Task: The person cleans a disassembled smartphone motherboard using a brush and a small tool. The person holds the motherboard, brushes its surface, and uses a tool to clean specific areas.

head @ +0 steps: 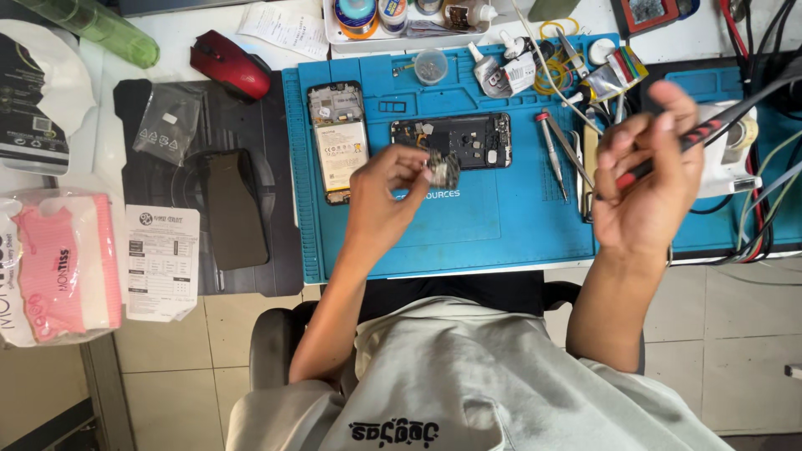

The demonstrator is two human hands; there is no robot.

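At frame center my left hand (380,196) pinches a small circuit part (443,169), while my right hand (647,179), well apart, grips a diagonal red-handled tool (710,129).

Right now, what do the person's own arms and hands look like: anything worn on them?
Both forearms are bare to the elbow: no sleeves, gloves, or watch show. The left hand and right hand carry no visible rings. A light grey shirt with dark lettering covers the torso.
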